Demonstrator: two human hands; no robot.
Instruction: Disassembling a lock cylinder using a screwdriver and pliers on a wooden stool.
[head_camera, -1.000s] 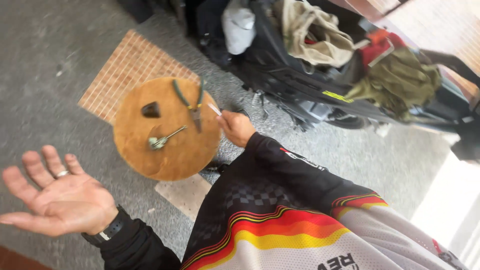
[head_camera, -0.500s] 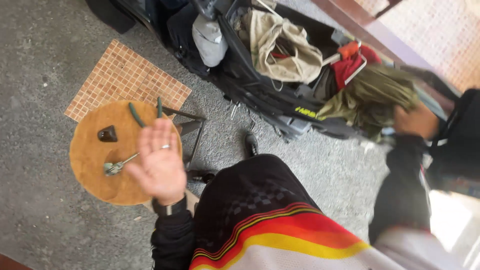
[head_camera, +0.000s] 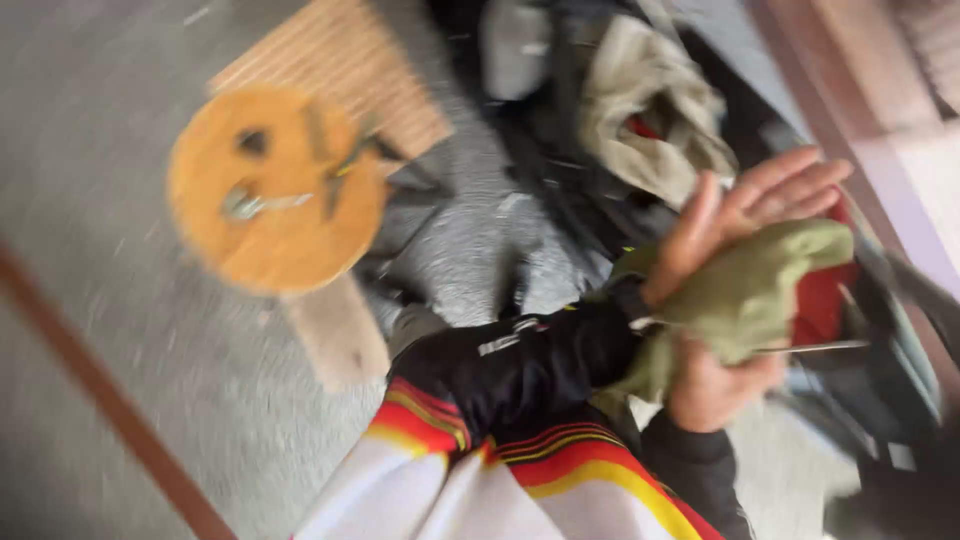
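Both hands have come off the stool side and now meet at frame right, w/ an olive-green rag (head_camera: 755, 285) between them. Left hand (head_camera: 745, 215) lies flat on top of the rag, fingers straight and spread open, pointing up-right, thumb raised. Right hand (head_camera: 715, 385) sits under the rag, closed around its lower part; a thin metal rod (head_camera: 815, 347) sticks out beside the rag. Heavy blur, so finger detail is unclear. Round wooden stool (head_camera: 275, 190), well left of the rag, carries pliers (head_camera: 335, 165), a small dark part and a metal piece. A beige cloth bag (head_camera: 645, 110) lies just above-left of the rag.
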